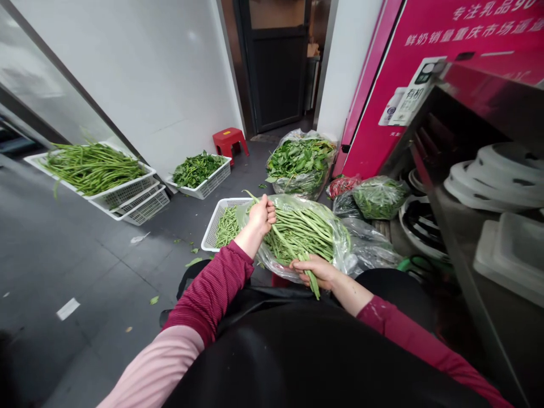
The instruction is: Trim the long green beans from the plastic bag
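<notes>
My left hand (262, 216) is closed in a fist around the upper ends of a few green long beans, one tip sticking out past it. Lower and to the right, my right hand (318, 271) pinches the same small bunch of long beans (313, 285), whose ends hang below its fingers. Both hands are over a clear plastic bag (343, 249), open and full of whole long beans (312, 226). Just left of the bag is a white basket (211, 225) holding short bean pieces (228, 225); my left forearm partly covers it.
Stacked white baskets (147, 207) with long green stems stand left. Farther back are a basket of leafy greens (198, 170), a red stool (229, 141) and a bag of leaves (301, 161). A metal shelf (467, 272) with white containers stands close on my right.
</notes>
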Tool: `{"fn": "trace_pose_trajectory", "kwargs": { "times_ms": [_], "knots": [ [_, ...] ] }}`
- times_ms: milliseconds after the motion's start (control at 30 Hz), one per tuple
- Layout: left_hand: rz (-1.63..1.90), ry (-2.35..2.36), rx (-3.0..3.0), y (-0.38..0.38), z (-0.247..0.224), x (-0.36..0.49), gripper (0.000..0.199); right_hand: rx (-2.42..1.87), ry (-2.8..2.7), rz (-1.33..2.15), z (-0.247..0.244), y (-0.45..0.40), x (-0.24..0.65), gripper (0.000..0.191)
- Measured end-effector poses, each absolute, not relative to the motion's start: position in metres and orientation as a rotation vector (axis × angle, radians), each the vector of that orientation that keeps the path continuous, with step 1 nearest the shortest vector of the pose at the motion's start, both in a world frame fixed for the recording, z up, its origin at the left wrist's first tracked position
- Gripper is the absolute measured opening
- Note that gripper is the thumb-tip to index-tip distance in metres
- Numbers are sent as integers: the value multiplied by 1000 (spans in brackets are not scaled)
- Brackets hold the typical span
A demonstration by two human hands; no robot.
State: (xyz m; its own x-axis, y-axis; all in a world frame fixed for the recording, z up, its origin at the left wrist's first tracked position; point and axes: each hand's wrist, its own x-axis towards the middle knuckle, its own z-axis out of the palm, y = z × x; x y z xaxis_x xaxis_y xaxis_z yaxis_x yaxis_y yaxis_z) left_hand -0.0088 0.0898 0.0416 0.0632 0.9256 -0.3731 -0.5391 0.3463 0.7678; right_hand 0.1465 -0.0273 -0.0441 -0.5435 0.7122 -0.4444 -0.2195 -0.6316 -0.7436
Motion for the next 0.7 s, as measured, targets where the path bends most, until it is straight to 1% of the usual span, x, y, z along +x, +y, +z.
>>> {"fn": "trace_pose_trajectory", "kwargs": {
  "times_ms": [100,267,333,600,700],
  "knots": [
    [1192,958,491,88,37,-11,38,-1033,-802,2139,-46,-27,147,19],
    [1183,962,510,85,33,-13,36,-1010,-777,2083,-49,-28,148,25],
    [1190,963,506,85,34,-14,35,-1013,-797,2049,-51,-28,149,24],
    [1190,986,480,86,34,-21,33,-1086,-1044,1904,-55,-29,149,25],
    [1186,998,501,84,31,-21,33,-1163,-1213,1826,-54,-28,149,22]
  ]
}}
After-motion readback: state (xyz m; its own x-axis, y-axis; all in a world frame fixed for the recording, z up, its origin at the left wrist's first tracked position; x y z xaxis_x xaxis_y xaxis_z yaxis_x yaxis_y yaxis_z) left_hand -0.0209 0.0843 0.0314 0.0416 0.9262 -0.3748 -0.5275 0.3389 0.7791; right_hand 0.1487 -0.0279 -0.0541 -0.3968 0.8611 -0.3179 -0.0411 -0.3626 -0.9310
